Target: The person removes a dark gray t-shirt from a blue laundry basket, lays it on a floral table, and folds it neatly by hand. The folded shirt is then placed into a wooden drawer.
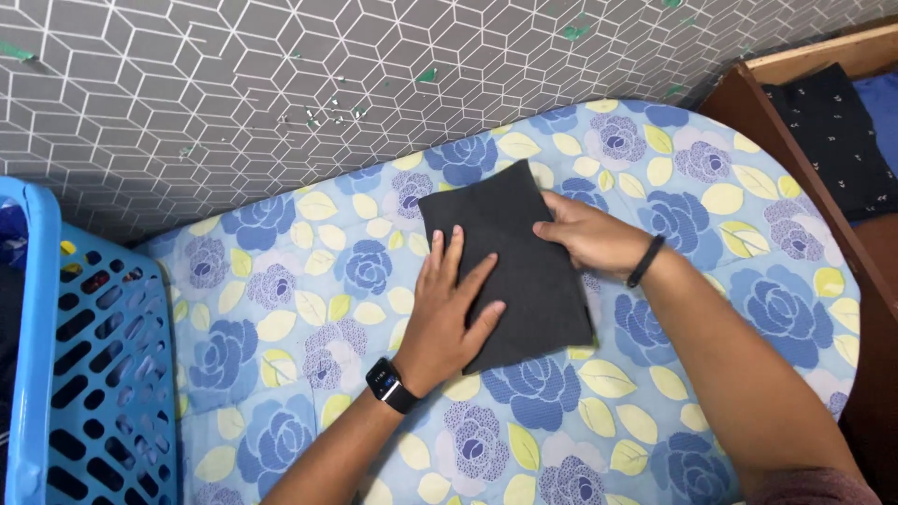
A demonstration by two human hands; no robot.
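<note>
Lying folded on floral ironing board (748, 309): dark cloth (510, 271). Left hand (449, 313) pressing flat, fingers spread, gripping nothing. Right hand (589, 234) pinching far edge. Best keeping edges aligned, smoothing outward.

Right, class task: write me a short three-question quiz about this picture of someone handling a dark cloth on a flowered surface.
1. True or false: the left hand lies flat on the folded dark cloth.
2. What does the right hand touch? A the cloth's edge, B the blue basket, C the wall.
3. Which wrist bears the smartwatch?

Key: 1 true; 2 A; 3 the left.
</note>
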